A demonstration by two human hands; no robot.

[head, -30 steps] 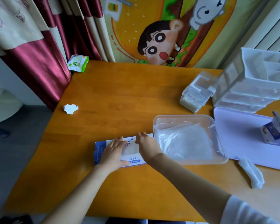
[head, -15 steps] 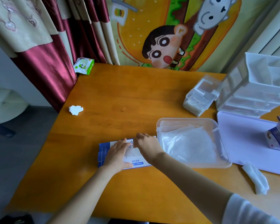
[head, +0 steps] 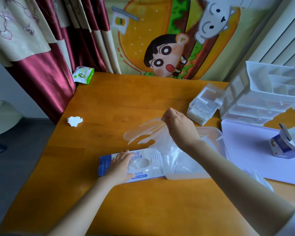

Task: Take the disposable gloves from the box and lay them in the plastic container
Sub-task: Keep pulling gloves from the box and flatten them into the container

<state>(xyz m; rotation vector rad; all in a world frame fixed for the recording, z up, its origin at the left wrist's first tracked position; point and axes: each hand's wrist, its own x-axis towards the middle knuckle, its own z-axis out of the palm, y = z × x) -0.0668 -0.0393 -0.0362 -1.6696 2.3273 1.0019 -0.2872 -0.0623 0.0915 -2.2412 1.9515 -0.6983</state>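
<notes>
A thin, see-through disposable glove (head: 143, 133) is held in the air at the centre of the frame, pinched between the curled fingers of the right hand (head: 179, 126). Its empty fingers trail to the left above the bench (head: 134, 103). The rest of it runs down to the right, where it cannot be told apart from the film in the plastic container (head: 213, 132).

The left hand (head: 121, 165) is laid flat on the blue-and-white glove box (head: 152, 160), with its fingers straight and pressed on the top beside the oval opening, in which more clear film is seen. The box lies flat, low in the centre of the frame, with its right end touching the left side of the container. Inside the container a heap of clear gloves (head: 179, 162) is seen, partly hidden by the right forearm.

Right of the container a pale lilac board (head: 245, 147) is laid on the bench, and a small opened carton (head: 279, 148) stands on it. At the upper right, a white drawer organiser (head: 266, 94) and a stack of small clear boxes (head: 203, 108) are placed side by side. A crumpled white tissue (head: 74, 121) lies at the left of the bench, and a green-and-white pack of wipes (head: 83, 74) is seen at the far left corner, by the dark red curtain (head: 41, 74).
</notes>
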